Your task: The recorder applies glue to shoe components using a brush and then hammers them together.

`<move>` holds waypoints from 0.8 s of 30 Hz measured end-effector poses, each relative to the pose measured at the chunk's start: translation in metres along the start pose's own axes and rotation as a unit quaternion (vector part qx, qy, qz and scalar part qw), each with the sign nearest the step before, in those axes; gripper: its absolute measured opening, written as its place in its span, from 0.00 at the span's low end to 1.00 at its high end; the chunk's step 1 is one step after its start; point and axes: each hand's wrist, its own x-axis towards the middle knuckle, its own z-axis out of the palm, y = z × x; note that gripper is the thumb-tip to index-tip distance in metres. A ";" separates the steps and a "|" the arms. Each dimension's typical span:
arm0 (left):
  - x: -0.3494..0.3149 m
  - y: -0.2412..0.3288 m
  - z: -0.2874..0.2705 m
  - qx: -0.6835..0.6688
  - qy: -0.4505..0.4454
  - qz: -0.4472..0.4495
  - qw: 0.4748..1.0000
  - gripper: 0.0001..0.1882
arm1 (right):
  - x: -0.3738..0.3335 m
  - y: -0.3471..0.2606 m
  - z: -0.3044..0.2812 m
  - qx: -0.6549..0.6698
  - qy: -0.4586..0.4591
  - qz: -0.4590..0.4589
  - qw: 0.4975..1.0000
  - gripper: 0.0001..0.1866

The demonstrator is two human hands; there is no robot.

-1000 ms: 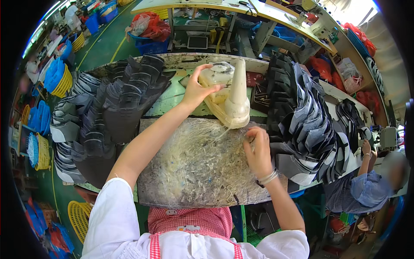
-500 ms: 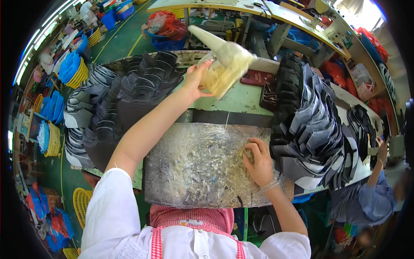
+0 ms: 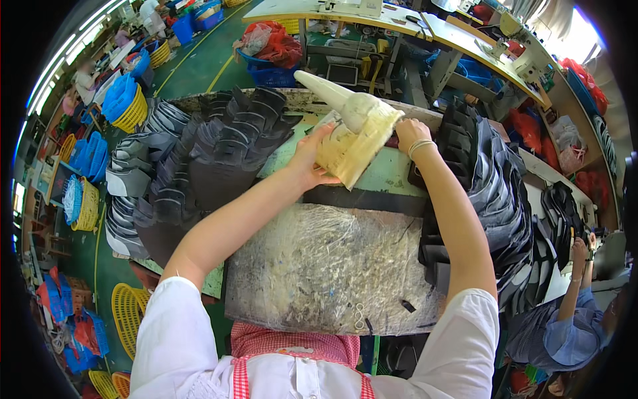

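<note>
My left hand (image 3: pixel 311 158) grips a cream-coloured, crusted container with a long cone-shaped spout (image 3: pixel 352 143), held tilted above the far edge of the work board. Its fingers wrap round the left and lower side. My right hand (image 3: pixel 413 135) reaches over the table just right of the container, fingers curled in. Whatever is in those fingers, if anything, is hidden. Beneath my arms lies the board (image 3: pixel 319 266), its surface scuffed and covered with dried whitish residue. A small pale looped piece (image 3: pixel 359 316) and a small black scrap (image 3: pixel 407 306) rest near its front edge.
Stacked dark shoe-upper pieces stand at the left (image 3: pixel 229 136) and right (image 3: pixel 492 193) of the board. Behind the table are a blue crate with red bags (image 3: pixel 269 50) and a sewing bench (image 3: pixel 392 23). A co-worker in a blue shirt (image 3: pixel 565 332) sits at the far right.
My right hand has moved from the board up and away to beside the container. The container is lower in the picture, still in my left hand. A black scrap now shows on the board.
</note>
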 end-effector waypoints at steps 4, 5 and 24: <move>0.013 -0.006 0.016 0.014 0.017 0.039 0.999 0.51 | 0.042 0.022 0.044 -0.008 -0.048 -0.063 0.997 0.16; 0.015 -0.007 0.021 0.000 0.009 0.042 0.999 0.51 | 0.049 0.028 0.055 -0.027 -0.051 -0.108 0.992 0.19; 0.058 -0.064 0.111 -0.060 0.058 0.025 0.996 0.57 | 0.064 0.117 0.036 0.104 0.061 0.017 0.993 0.14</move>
